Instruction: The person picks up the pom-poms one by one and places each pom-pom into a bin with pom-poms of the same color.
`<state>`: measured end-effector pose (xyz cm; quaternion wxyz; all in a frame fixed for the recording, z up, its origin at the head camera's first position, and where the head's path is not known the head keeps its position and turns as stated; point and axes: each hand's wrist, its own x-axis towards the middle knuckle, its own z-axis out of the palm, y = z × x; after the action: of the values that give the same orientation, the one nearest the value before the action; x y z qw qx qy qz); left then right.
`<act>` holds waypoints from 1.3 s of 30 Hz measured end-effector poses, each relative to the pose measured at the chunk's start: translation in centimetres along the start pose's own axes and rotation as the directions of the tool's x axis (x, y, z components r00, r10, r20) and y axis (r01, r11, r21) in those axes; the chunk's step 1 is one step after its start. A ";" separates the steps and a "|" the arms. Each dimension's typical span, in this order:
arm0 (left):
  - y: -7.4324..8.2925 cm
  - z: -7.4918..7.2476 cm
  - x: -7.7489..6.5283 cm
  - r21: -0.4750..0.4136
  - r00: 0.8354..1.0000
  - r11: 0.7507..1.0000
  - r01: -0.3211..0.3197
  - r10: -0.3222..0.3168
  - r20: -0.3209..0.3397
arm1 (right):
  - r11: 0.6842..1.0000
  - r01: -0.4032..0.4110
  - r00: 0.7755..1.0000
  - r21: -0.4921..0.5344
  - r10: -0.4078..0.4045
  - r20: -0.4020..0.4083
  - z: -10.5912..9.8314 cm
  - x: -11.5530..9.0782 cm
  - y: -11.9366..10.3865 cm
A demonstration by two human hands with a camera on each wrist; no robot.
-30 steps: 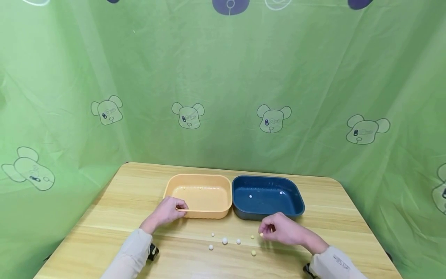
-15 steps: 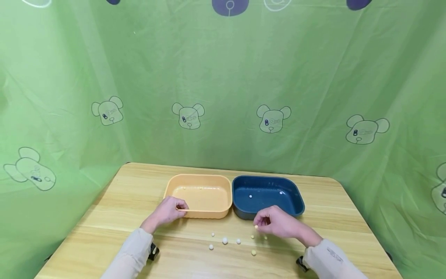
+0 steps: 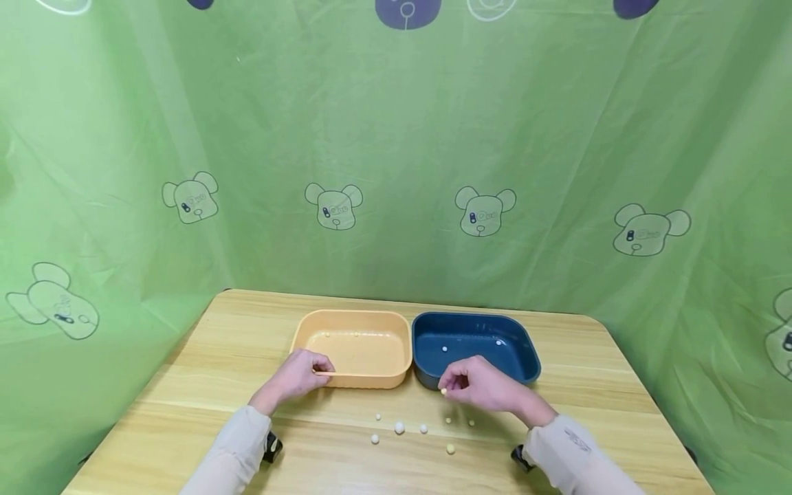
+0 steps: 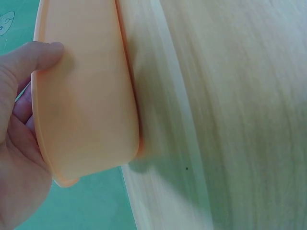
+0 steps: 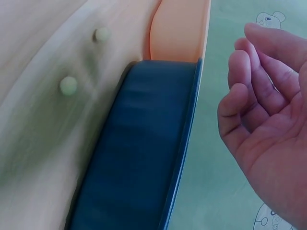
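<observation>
LH (image 3: 300, 373) grips orange tray (image 3: 371, 380); RH (image 3: 481, 385) pinches prob. yel. ball (image 3: 443, 391).

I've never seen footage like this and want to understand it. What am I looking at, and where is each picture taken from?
There is no machine here, only a person's left hand and right hand. The wide picture comes from a head-worn camera looking forward and down; the two close-ups come from cameras on each wrist.

On the wooden table stand an orange tray and, beside it, a dark blue tray. Four white balls and three yellow balls lie loose in front of them.

The left hand grips the orange tray's near rim. The right hand pinches another small yellow ball, best seen in the head view. Behind hangs a green cloth.
</observation>
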<state>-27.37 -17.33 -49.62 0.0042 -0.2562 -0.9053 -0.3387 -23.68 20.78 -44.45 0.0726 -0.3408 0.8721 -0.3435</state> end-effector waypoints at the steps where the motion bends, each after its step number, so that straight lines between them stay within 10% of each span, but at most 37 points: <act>1: 0.0 0.0 0.0 0.001 1.000 1.000 0.000 0.000 0.000 | 1.000 0.000 1.000 0.001 0.000 0.001 0.0 0.1 0.0; 39: 0.0 -0.1 0.0 -0.003 1.000 1.000 -0.016 0.016 -0.001 | 0.998 -0.019 0.998 0.056 0.023 -0.061 2.9 6.2 -1.6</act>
<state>-27.34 -17.41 -49.57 0.0068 -0.2636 -0.9027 -0.3401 -26.49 14.33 -44.90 0.0588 -0.3188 0.8677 -0.3769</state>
